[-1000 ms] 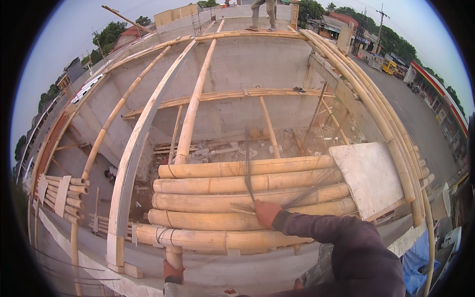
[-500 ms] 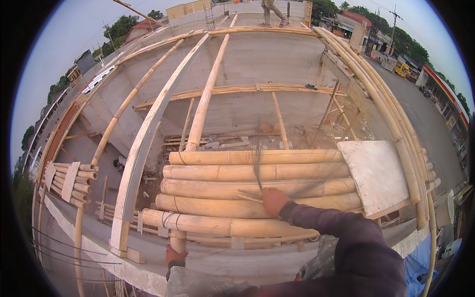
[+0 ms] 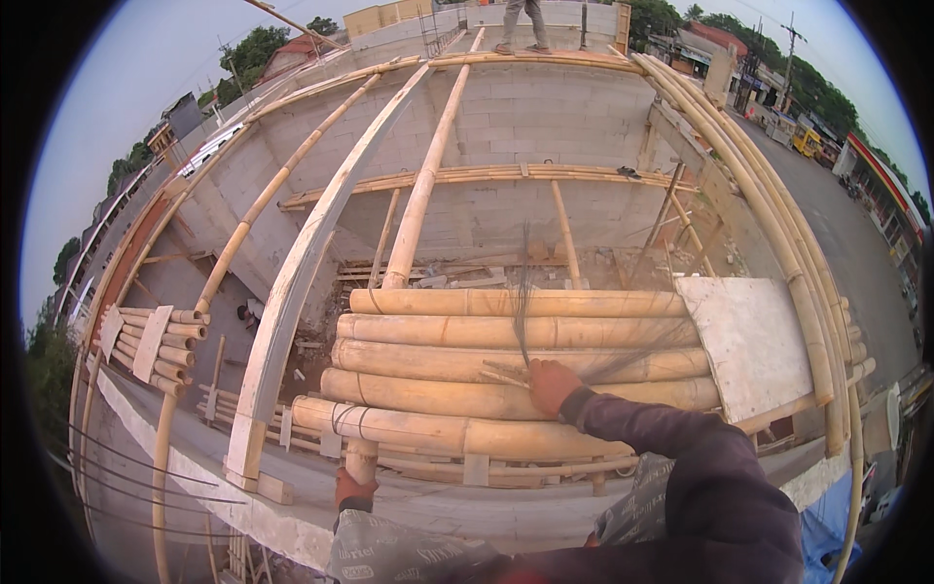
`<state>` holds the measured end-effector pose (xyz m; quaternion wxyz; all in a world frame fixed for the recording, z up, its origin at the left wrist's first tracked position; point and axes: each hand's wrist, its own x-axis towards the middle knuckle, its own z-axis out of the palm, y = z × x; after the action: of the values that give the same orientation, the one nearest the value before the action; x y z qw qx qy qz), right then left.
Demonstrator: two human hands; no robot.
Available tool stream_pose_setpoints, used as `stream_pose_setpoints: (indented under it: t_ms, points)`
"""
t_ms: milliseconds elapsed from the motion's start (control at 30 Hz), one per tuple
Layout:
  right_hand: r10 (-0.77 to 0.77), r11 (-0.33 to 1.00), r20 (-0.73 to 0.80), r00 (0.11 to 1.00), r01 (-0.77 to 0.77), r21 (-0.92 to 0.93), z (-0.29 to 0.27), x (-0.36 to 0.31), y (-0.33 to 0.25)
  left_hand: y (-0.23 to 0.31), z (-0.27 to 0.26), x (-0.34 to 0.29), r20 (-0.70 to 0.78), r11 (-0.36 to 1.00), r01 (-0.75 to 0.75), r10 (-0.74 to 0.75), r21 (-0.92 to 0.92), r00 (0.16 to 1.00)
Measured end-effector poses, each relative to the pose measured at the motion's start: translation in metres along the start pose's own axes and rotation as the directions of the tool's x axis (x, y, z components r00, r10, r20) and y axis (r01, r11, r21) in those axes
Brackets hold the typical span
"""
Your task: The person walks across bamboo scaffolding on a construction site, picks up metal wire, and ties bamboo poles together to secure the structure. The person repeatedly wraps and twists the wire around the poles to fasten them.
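Observation:
My right hand (image 3: 553, 387) is closed over the thick bamboo poles (image 3: 525, 362), which lie side by side in front of me. From its grip a bundle of thin dark wires (image 3: 523, 310) fans upward and to the right. Two thin brownish prongs (image 3: 504, 375) stick out on the left of the fist; I cannot tell what they belong to. Lower left, my left hand (image 3: 353, 488) wraps round a short upright bamboo post (image 3: 361, 461) under the nearest pole. Dark wire (image 3: 348, 420) loops around that pole's left part.
A pale board (image 3: 749, 341) covers the poles' right ends. To the left, a long wooden beam (image 3: 311, 229) slopes away over a deep drop between block walls (image 3: 545, 107). More bamboo poles (image 3: 769, 195) run along the right. At the far edge stands another person (image 3: 523, 24).
The whole view has shifted, so the scene sits slightly farther right. Both hands keep their grips. The far person's legs have changed stance and stand farther left.

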<state>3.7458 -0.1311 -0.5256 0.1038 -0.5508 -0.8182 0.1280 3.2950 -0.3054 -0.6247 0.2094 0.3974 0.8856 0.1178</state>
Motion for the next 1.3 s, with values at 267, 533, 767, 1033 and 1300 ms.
stream_pose_setpoints:
  t_ms: [267,533,767,1033,1300]
  points:
    - [-0.009,1.0,0.062,0.998,0.009,0.012,-0.001,0.003,0.002,-0.005,0.003,0.003,0.002,0.999,-0.007,0.007,-0.033,1.0]
    - [0.006,1.0,0.064,0.998,-0.007,0.015,0.0,0.004,0.001,0.0,0.0,-0.002,-0.004,1.0,0.026,-0.026,0.008,1.0]
    - [0.015,1.0,0.073,0.997,-0.015,0.0,-0.004,0.001,-0.001,0.001,0.001,0.003,0.039,0.996,0.066,-0.069,0.067,0.997]
    - [0.076,0.997,0.121,0.99,-0.076,-0.007,-0.015,0.0,-0.011,0.011,-0.006,-0.003,0.053,0.987,0.1,-0.107,0.128,0.993]
    - [0.016,1.0,0.053,0.998,-0.015,-0.013,0.002,0.0,0.004,-0.008,0.006,0.009,0.061,0.996,0.059,-0.063,0.063,0.996]
